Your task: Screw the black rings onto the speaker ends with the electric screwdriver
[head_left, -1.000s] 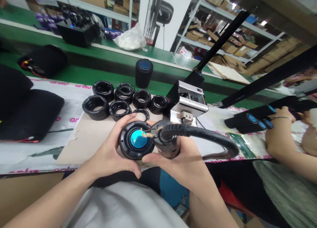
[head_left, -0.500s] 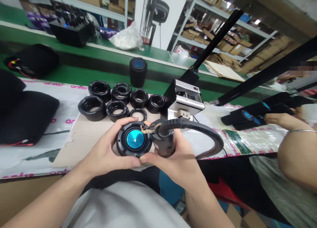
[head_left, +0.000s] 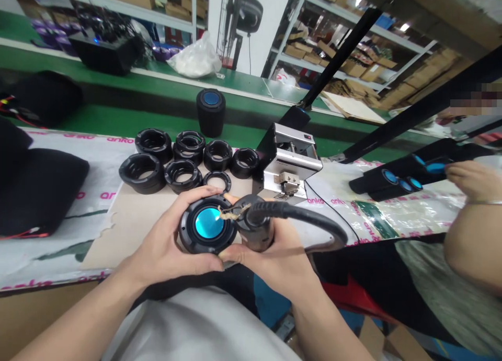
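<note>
Cupping the round speaker unit [head_left: 207, 224] with its blue centre in my left hand [head_left: 157, 240], I'm clasping a corded black hand tool [head_left: 254, 227] against its rim with my right hand [head_left: 270, 261], fingers curled round it. Seven black rubber rings [head_left: 182, 175] are waiting on the cardboard sheet [head_left: 129, 230], and one capped cylinder [head_left: 210, 112] is standing beyond them. Since the last frame, the co-worker's hand [head_left: 474, 180] is moving off the blue-topped cylinders [head_left: 392, 183].
</note>
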{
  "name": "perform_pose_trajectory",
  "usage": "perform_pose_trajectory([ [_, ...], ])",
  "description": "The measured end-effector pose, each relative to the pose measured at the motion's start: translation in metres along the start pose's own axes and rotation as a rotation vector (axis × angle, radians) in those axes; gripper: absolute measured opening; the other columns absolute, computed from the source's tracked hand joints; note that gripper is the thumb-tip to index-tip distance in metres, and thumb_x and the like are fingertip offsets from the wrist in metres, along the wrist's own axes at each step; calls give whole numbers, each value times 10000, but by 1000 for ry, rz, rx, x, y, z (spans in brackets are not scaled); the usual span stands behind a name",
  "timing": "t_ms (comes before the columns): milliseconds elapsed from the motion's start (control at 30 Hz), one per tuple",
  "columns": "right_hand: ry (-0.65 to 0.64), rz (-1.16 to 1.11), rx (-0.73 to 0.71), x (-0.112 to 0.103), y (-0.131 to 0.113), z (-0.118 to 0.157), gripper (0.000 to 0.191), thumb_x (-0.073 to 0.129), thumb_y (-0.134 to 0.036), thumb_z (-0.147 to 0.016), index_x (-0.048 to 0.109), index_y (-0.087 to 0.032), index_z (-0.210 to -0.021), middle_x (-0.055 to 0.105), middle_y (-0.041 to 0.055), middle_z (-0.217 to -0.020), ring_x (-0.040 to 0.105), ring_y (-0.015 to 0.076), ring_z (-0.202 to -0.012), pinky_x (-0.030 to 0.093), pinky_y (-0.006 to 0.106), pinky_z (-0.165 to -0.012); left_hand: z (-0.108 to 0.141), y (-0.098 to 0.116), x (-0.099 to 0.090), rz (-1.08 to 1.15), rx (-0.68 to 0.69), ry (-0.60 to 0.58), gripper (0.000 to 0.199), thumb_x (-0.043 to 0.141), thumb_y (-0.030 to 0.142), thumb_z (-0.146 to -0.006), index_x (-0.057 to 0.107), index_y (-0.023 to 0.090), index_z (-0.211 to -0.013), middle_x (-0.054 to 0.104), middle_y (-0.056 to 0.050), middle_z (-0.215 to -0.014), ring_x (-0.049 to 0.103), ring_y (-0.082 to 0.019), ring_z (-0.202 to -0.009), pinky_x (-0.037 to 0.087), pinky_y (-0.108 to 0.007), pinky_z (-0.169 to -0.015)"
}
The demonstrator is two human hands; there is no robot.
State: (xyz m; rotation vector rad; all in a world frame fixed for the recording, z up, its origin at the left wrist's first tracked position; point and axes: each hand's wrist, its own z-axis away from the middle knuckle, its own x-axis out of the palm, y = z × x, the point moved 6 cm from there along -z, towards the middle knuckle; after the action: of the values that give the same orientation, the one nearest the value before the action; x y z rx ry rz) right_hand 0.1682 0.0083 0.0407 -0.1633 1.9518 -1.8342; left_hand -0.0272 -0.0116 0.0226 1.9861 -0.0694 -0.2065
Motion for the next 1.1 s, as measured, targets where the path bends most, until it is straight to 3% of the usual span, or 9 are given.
perform_pose_trajectory([
  [100, -66, -170, 7, 1, -4, -8, 611, 1043, -238, -723, 765, -345, -1257, 777, -41, -1166, 750, 220, -1142, 638, 324, -1031, 2, 1, 1, -66, 47, 16, 863, 1001, 482, -786, 563, 323, -1512, 731, -79, -1438, 748, -316, -1301, 633, -390, -1104],
  [267, -91, -212, 65, 1, -3, -14, 725, 1070, -203, -644, 756, -372, -1275, 777, -62, -1144, 734, 195, -1097, 616, 247, -849, 8, -5, 0, -81, 106, 91, 886, 1003, 505, -774, 553, 342, -1519, 689, -66, -1482, 718, -296, -1356, 604, -364, -1151],
  [367, -76, -201, 88, 3, 5, -8, 585, 1041, -249, -703, 759, -352, -1205, 769, -48, -1155, 736, 212, -1073, 626, 285, -837, 8, -8, -2, -50, 57, 56, 900, 1004, 510, -771, 549, 344, -1529, 692, -69, -1474, 733, -283, -1331, 617, -345, -1127],
  [500, -3, -126, 90, 3, 8, 3, 669, 1062, -268, -649, 755, -377, -1233, 746, -18, -1252, 744, 269, -1114, 654, 333, -813, 9, -8, -4, -65, 29, -8, 1082, 1073, 495, -645, 517, 353, -1563, 629, -81, -1546, 685, -308, -1396, 578, -399, -1197],
  [600, 9, -30, 66, 5, 4, 9, 710, 1055, -283, -647, 745, -392, -1277, 717, 6, -1362, 723, 335, -1233, 687, 398, -883, 11, -10, -2, -113, 24, 42, 1080, 1086, 419, -642, 506, 378, -1551, 629, -66, -1529, 684, -294, -1386, 586, -409, -1189],
  [733, 50, 109, 25, 4, 0, 13, 676, 982, -315, -747, 691, -424, -1348, 693, 1, -1425, 740, 339, -1209, 688, 481, -968, 15, -13, 3, -99, 54, 145, 1030, 1073, 377, -665, 512, 347, -1528, 650, -65, -1481, 683, -287, -1369, 576, -420, -1192],
  [833, 52, 104, 45, 2, 1, 13, 629, 970, -368, -785, 689, -390, -1346, 734, 15, -1309, 757, 308, -1152, 703, 434, -923, 14, -12, 2, -94, 51, 128, 1025, 1077, 353, -668, 513, 350, -1523, 672, -64, -1465, 706, -281, -1343, 606, -387, -1140],
  [967, 60, 181, -23, -1, -5, 12, 511, 932, -299, -835, 700, -359, -1286, 749, -6, -1209, 762, 237, -1085, 683, 334, -898, 11, -10, -1, 37, -45, 52, 1107, 1071, 587, -593, 546, 335, -1534, 671, -78, -1516, 678, -328, -1400, 601, -380, -1147],
  [1100, 31, 92, 31, 2, -4, 7, 537, 965, -235, -773, 731, -351, -1243, 767, -27, -1178, 772, 220, -1050, 664, 296, -866, 7, -6, 0, 122, -119, 63, 886, 1042, 507, -706, 621, 306, -1460, 759, -69, -1400, 777, -307, -1232, 643, -361, -1056],
])
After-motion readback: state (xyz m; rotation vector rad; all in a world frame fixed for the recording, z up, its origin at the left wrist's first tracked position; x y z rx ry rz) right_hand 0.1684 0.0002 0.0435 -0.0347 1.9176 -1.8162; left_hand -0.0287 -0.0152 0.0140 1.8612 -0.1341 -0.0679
